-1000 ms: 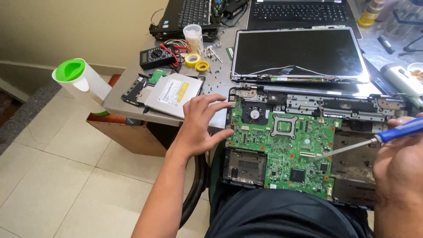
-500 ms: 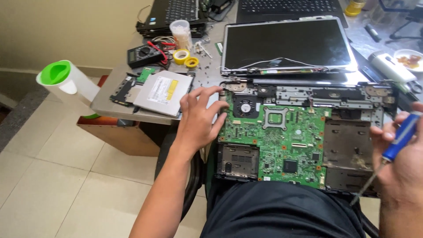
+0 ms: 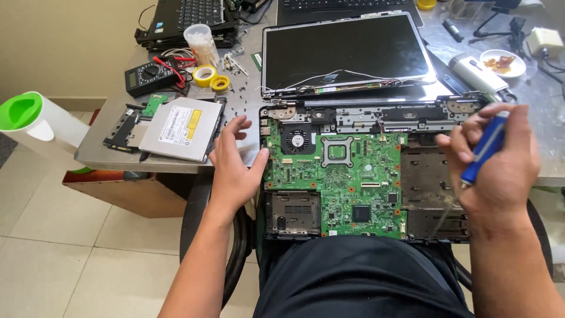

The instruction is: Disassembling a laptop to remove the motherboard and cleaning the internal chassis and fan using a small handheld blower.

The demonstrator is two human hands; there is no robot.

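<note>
A stripped laptop base lies between the hands, green motherboard exposed and still seated. Left hand, fingers spread, braces its left edge. Right hand grips a blue-handled screwdriver. Removed optical drive sits beyond the left hand on the counter.

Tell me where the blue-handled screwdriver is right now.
In the head view the blue-handled screwdriver is on the right, gripped in the right hand above the right end of the opened laptop base.
</note>
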